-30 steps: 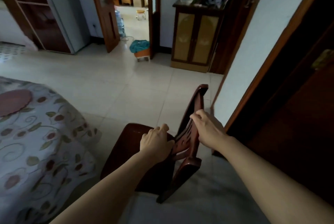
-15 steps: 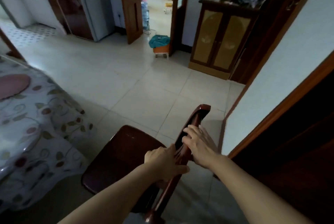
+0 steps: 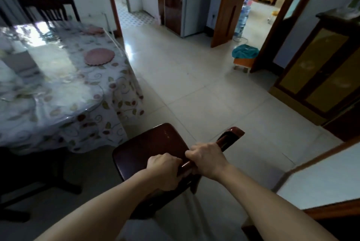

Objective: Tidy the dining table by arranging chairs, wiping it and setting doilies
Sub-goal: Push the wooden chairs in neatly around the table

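Observation:
A dark red wooden chair stands just right of the dining table's near corner, its seat facing the table. My left hand and my right hand both grip the chair's top rail, side by side. The dining table fills the left side under a floral cloth with a glossy clear cover. A pink round doily lies near the table's right edge, and a second pink doily lies farther back. Another dark chair stands at the table's far side.
Pale tiled floor stretches ahead. A wooden cabinet with yellow panels stands on the right. A small stool with a teal cloth sits by an open wooden door. A white wall corner with wooden trim is close on my right.
The view has swung left, bringing the table and its doilies into sight. The chair has turned and moved toward the table, with both hands still gripping its top rail.

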Demonstrator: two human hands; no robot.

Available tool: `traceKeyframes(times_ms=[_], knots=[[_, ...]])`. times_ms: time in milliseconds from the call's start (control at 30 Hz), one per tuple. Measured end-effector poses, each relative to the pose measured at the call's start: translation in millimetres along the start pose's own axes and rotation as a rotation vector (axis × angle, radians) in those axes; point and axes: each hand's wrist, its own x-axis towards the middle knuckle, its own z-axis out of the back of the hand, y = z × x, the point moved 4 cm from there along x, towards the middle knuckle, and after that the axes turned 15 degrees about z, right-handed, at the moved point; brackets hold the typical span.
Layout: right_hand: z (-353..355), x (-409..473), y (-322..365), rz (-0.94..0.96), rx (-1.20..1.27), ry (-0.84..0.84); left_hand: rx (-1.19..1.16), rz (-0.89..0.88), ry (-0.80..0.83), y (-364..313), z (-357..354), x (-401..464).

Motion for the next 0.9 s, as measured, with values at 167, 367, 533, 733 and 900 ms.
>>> traceKeyframes(times_ms=[167,367,533,733,900], knots=[[13,39,-22,-0.029,-0.021,-0.206,-0.162,0.211,-0.304,45,19,5],[25,79,-45,-0.066,-0.106,-0.107,-0.185,0.270,-0.421,87,26,20],[45,116,-54,-0.074,-0.065,-0.073,-0.233,0.226,-0.467,110,54,43],[74,185,-46,-0.071,-0.009,-0.114,-0.260,0.218,-0.536,183,96,72],[97,271,-21,0.010,-0.028,-0.088,-0.275,0.261,-0.567,269,127,87]])
